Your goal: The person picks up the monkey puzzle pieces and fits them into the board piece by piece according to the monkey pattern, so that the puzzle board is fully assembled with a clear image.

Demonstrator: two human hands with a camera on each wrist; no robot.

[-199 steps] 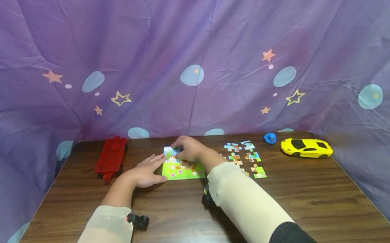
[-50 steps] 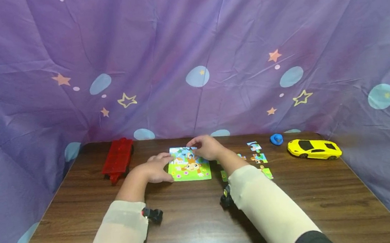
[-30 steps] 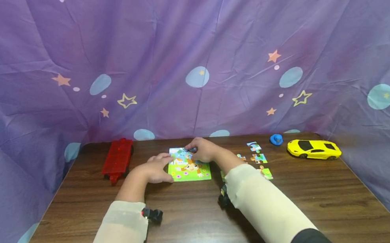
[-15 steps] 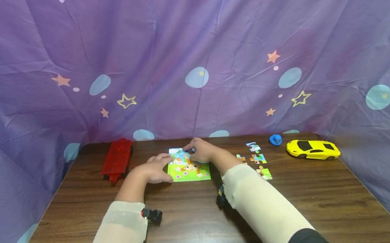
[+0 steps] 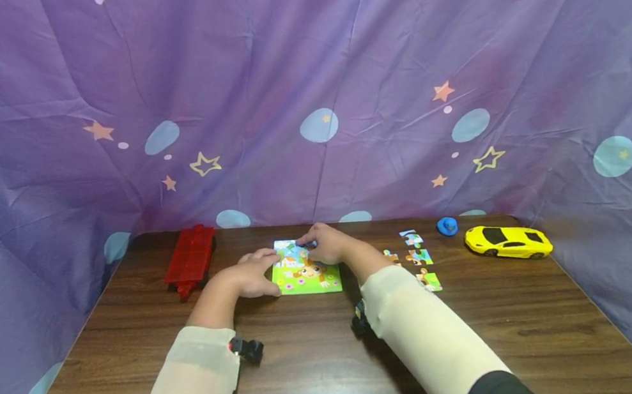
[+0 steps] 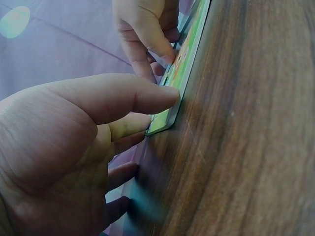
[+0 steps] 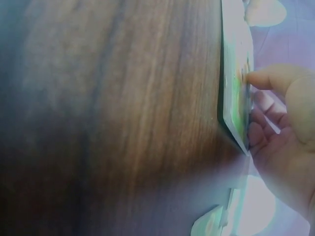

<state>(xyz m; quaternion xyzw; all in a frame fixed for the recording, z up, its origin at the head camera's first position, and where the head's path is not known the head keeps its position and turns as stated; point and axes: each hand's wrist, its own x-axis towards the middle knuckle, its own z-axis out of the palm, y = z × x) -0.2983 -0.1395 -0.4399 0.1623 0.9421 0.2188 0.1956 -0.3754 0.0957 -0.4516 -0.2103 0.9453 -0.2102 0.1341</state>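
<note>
The puzzle board [image 5: 296, 287] lies on the worktop [image 5: 304, 359], which stretches past its near edge. The left hand [image 5: 251, 274] touches the board's left edge, grip relaxed; the right hand [image 5: 329, 245] covers its far side, grip state unclear. Rightward: loose pieces [image 5: 419, 255], yellow car [image 5: 508, 241]; leftward, red toy [image 5: 190, 256]; behind, curtain [image 5: 259, 94].

The puzzle board [image 5: 306, 278], a thin, nearly square panel with a pale edge, lies flat on the wooden tabletop [image 5: 303, 346], showing a brown monkey on bright green grass with flowers, a small house and blue sky; part of its upper right is hidden. To its right, apart from it, lie flat loose puzzle pieces [image 5: 418, 255] with knobbed outlines, coloured blue, orange and green.
</note>
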